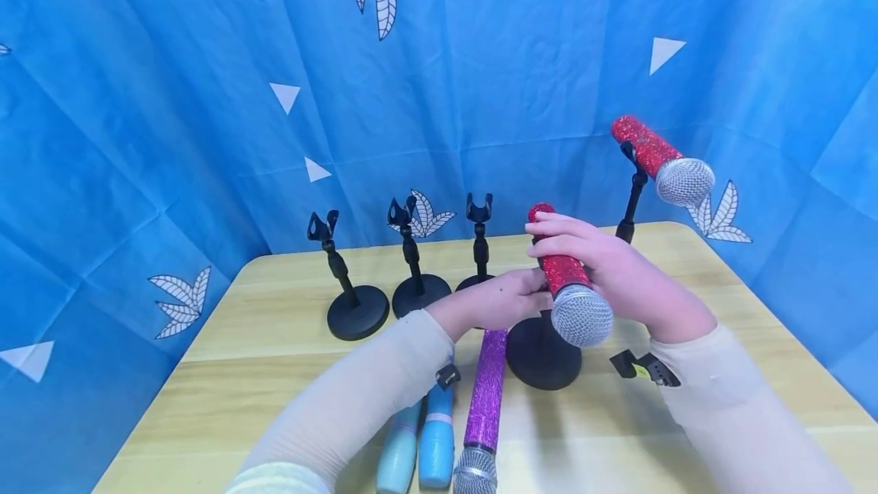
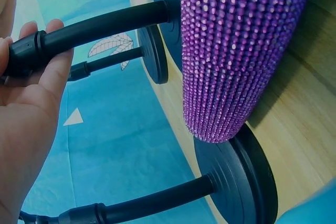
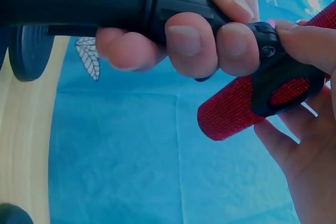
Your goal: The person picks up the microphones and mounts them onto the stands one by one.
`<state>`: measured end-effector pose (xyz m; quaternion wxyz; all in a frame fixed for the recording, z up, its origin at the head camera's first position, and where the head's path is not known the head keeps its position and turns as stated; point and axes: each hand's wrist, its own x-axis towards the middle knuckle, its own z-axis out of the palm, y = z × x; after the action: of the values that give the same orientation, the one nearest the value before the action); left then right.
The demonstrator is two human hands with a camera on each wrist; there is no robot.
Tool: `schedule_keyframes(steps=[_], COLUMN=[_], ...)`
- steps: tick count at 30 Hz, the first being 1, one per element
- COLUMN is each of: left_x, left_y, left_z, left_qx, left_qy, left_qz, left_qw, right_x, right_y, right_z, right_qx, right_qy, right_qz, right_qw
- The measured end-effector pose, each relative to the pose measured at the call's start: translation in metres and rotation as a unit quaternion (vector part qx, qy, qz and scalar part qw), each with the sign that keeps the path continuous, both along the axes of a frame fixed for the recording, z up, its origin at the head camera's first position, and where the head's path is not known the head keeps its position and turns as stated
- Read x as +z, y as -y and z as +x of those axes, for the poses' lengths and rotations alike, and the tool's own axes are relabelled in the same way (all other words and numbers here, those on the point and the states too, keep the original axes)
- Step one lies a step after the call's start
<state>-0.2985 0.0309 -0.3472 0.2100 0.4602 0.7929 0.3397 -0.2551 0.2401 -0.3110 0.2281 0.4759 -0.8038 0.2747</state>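
Note:
A red glittery microphone (image 1: 565, 271) with a silver mesh head lies tilted in the clip (image 3: 262, 98) of a black desk microphone stand (image 1: 544, 357). My left hand (image 1: 506, 299) wraps its fingers round the upper stem of that stand, just below the clip joint. In the right wrist view its fingertips curl over the black stem (image 3: 105, 9). With my right hand (image 1: 627, 273) I hold the red microphone from the right, fingers over its top, thumb near the clip joint. The mesh head points down toward me.
Three black stands with bare clips, including the leftmost stand (image 1: 358, 311), line the table's back left. Another red microphone (image 1: 648, 147) sits in a stand at the back right. In front lie a purple rhinestone microphone (image 1: 485, 395) and two blue handles (image 1: 436, 448), partly under my left sleeve.

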Motion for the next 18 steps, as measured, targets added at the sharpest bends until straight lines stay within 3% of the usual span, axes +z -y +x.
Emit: schedule_keyframes(steps=[4,8,11,15,18], left_x=[0.0,-0.001,0.0,0.0,0.0], left_y=[-0.001,-0.003,-0.004,-0.003,0.0], left_z=[-0.001,-0.003,-0.004,-0.005,-0.004], left_qx=[-0.008,-0.043,-0.061,-0.059,-0.043], left_qy=[-0.009,-0.024,-0.022,-0.017,-0.015], left_qz=[-0.006,0.007,0.02,0.02,0.013], left_qw=[0.9999,0.9988,0.9977,0.9979,0.9989], right_x=[-0.002,-0.004,-0.002,-0.001,-0.003], right_y=[-0.002,-0.004,-0.005,-0.005,-0.005], right_z=[-0.005,-0.011,-0.014,-0.014,-0.013], right_qx=[0.061,0.135,0.169,0.167,0.144], right_qy=[0.048,0.092,0.105,0.121,0.128], right_qz=[-0.033,-0.061,-0.069,-0.071,-0.062], right_qw=[0.996,0.985,0.978,0.976,0.979])
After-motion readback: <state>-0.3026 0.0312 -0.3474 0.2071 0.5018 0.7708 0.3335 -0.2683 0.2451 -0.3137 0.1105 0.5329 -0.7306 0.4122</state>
